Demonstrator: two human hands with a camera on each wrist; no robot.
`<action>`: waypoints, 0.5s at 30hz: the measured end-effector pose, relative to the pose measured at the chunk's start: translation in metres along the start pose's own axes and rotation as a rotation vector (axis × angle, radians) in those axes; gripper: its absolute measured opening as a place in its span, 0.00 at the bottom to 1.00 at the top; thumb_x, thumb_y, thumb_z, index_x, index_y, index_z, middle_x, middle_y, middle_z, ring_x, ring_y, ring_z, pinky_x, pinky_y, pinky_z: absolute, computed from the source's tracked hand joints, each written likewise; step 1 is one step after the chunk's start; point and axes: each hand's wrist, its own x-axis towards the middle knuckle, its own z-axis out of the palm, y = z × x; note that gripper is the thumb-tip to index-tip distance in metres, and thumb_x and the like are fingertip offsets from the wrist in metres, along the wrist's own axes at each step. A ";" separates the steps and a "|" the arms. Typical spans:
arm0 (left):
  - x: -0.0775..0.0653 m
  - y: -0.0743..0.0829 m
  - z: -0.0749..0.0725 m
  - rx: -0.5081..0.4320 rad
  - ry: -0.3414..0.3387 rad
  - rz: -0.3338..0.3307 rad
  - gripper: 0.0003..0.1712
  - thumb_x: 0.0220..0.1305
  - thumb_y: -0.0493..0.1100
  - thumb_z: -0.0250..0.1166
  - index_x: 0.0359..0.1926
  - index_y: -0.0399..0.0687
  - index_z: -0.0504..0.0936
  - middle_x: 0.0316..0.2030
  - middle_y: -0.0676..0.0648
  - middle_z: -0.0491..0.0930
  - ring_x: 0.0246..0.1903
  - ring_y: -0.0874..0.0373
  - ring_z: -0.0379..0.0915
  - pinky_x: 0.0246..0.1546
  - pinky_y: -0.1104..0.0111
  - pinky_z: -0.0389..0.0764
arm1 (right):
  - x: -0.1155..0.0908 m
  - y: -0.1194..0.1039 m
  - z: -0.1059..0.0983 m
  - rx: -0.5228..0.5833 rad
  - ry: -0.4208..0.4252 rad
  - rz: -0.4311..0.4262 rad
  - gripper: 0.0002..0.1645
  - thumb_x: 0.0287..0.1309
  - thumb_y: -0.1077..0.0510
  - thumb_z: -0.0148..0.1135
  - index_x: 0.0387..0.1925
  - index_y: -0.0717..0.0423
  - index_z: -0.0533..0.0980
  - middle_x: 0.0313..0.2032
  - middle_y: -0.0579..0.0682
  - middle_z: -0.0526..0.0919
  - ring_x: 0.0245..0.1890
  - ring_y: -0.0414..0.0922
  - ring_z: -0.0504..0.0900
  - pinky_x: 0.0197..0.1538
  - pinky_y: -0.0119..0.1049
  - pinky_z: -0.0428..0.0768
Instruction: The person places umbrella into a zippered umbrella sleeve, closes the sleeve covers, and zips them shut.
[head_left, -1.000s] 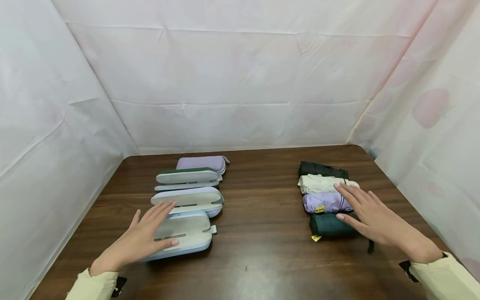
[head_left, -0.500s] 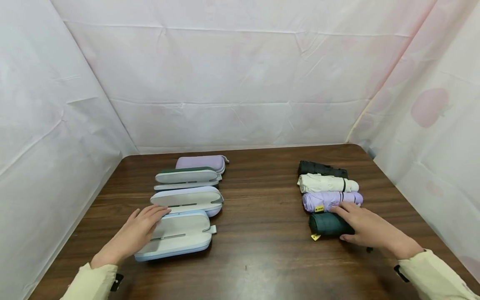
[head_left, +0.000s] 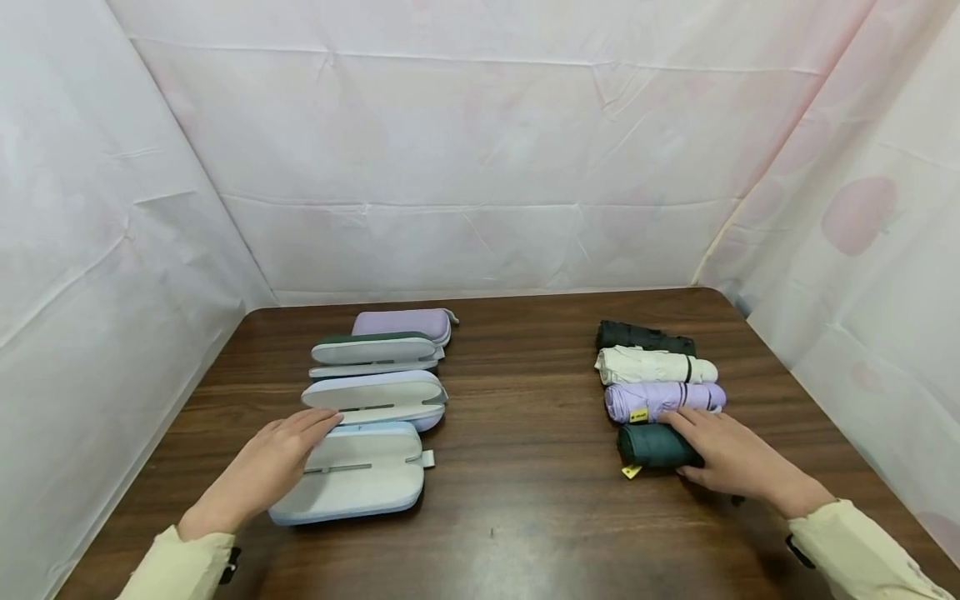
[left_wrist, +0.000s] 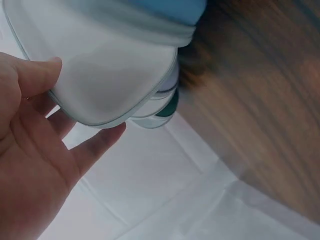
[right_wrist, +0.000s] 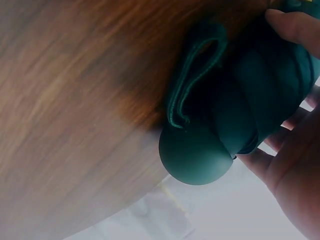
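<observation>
In the head view my left hand is at the left end of an open light-blue zip case with pale grey lining. The left wrist view shows the thumb against the panel of this case and the fingers behind its edge, pinching it. My right hand grips a dark green folded umbrella, thumb on the near side and fingers on the far side. Its rounded handle end and wrist loop show in the right wrist view. A yellow tag hangs at its other end.
Behind the blue case stand a lavender-edged open case, a dark green one and a shut purple one. Beyond the green umbrella lie purple, white and black folded umbrellas. White sheets enclose the brown table.
Both hands have come down from hovering with spread fingers. The left has taken hold of the blue case's edge, the right has closed round the green umbrella.
</observation>
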 end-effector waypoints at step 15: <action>0.018 0.008 -0.045 -0.197 -0.317 -0.112 0.19 0.60 0.32 0.64 0.54 0.40 0.78 0.48 0.42 0.80 0.47 0.46 0.77 0.40 0.55 0.78 | -0.001 0.001 -0.002 0.022 -0.027 0.015 0.43 0.35 0.53 0.79 0.55 0.58 0.71 0.46 0.51 0.76 0.46 0.51 0.77 0.44 0.53 0.75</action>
